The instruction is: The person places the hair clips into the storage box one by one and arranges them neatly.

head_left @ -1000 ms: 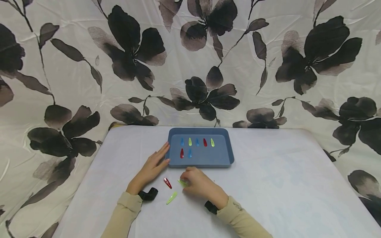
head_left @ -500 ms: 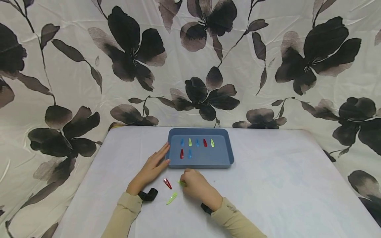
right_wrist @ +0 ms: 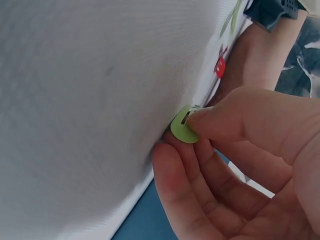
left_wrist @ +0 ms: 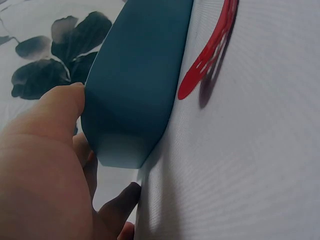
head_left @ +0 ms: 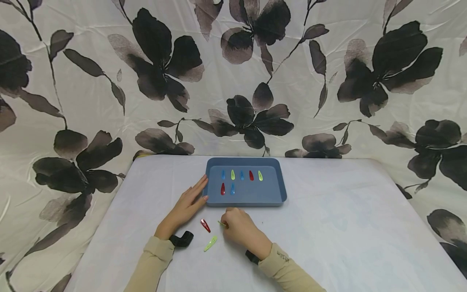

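My left hand (head_left: 185,207) rests at the left edge of the blue tray (head_left: 259,194), its fingers straight along the side; the left wrist view shows the thumb touching the rim. Just in front of the tray, my right hand (head_left: 240,225) pinches a green hair clip (right_wrist: 183,126) between thumb and fingers, close to the table. Between the hands a red hair clip (head_left: 205,225) and another green hair clip (head_left: 210,243) lie on the white cloth. Inside the tray is a back row of blue, green and red clips, with a red clip (head_left: 223,188) and a blue clip (head_left: 232,188) before it.
A white cloth (head_left: 346,227) covers the table and stretches widely to the right of the hands. Behind the table hangs a floral curtain (head_left: 204,134). Black camera mounts (head_left: 182,239) sit on both wrists.
My right hand has shifted slightly left and turned, with the green hair clip still pinched and tilted more edge-on. The left hand and the tray have stayed put.
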`<act>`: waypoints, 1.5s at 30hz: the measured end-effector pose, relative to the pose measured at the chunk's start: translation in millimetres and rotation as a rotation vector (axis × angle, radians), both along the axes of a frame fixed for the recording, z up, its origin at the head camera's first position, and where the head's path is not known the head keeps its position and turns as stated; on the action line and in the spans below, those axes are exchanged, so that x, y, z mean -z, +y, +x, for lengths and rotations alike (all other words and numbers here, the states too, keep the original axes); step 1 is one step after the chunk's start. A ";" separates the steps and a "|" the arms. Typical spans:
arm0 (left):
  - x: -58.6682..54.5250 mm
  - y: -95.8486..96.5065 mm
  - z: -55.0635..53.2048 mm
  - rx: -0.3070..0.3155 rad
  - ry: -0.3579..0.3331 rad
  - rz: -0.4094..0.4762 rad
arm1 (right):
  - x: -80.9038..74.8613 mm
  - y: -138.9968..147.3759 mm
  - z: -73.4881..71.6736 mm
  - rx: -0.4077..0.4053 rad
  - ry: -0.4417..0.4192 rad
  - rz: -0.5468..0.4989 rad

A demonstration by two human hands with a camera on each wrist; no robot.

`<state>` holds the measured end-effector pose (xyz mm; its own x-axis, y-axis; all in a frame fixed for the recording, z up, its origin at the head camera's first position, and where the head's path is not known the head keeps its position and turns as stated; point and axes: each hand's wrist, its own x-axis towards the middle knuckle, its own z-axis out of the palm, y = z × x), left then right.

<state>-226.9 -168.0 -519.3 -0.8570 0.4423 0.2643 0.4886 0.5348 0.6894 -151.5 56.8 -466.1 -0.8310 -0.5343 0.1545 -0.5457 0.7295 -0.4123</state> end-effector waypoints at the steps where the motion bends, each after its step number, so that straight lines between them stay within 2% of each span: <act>1: -0.2 0.1 0.1 0.000 -0.001 0.001 | 0.6 0.5 -0.4 -0.001 0.000 -0.005; 5: -1.3 0.5 0.7 0.002 -0.005 0.003 | 4.1 4.0 -4.5 -0.009 -0.056 -0.063; 10: 0.2 -0.2 0.2 0.004 0.013 0.002 | 4.7 10.3 -11.6 -0.008 -0.180 -0.202; 16: 2.3 -1.1 -1.1 0.005 0.012 0.005 | -4.6 15.0 -20.3 0.033 -0.304 -0.308; 21: 2.5 -1.5 -1.5 0.003 0.019 0.004 | -14.7 18.4 -28.0 0.051 -0.326 -0.397; 27: 1.5 -0.9 -0.9 0.007 0.015 0.017 | -22.5 24.0 -38.4 0.119 -0.354 -0.539; 35: 0.5 0.2 0.0 0.013 0.012 0.015 | -32.9 32.0 -52.6 0.220 -0.472 -0.815; 40: 2.2 0.1 -0.4 0.005 0.024 0.008 | -33.6 36.2 -62.3 0.284 -0.492 -0.931; 45: 3.1 -0.3 -0.7 -0.002 0.012 0.009 | -31.4 41.2 -69.6 0.328 -0.521 -1.000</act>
